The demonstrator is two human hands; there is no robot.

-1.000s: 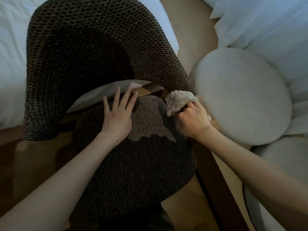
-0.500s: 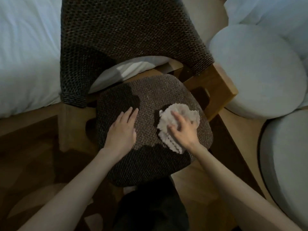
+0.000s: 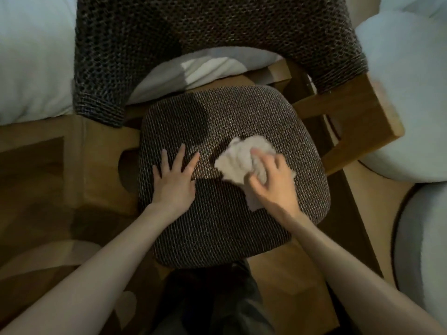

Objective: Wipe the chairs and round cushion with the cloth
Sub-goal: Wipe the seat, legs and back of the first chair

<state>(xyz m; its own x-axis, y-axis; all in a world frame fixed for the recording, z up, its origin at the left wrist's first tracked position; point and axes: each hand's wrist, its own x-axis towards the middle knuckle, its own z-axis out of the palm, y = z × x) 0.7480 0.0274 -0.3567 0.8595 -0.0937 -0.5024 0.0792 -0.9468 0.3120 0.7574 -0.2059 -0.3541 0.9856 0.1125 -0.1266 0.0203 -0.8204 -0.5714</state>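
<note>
Dim wooden flooring (image 3: 31, 213) runs under a chair (image 3: 358, 122) drawn up beside a bed (image 3: 31, 56) made in white linen. The person leans over it with both arms reaching down.

The left hand (image 3: 174, 182) lies flat on the seat pad (image 3: 229, 226), fingers straight and spread, steadying and holding nothing. The right hand (image 3: 273, 182) has its fingers curled into the cloth (image 3: 239, 160), gripping it in a crumpled bunch and pressing it onto the right half of the pad, just beside the left hand.

I would put the job at an early-to-middle stage, with the wipe of this seat under way. No surface shows a mark that tells wiped from unwiped, so I cannot say whether the backrest (image 3: 217, 32) or the frame is done. The round cushion (image 3: 406, 81), off to the right and well apart from the cloth, looks left to do. So does what seems to be a second, pale chair (image 3: 425, 250) below it.

The pad is a rounded square of coarse brown tweed, and its nap is likely to drag on the cloth. The backrest is a curved shell of dark, open, knotty weave. The frame is smooth, square-cut timber. The cloth is thin, pale and limp, and the cushion is a plump, smooth disc.
</note>
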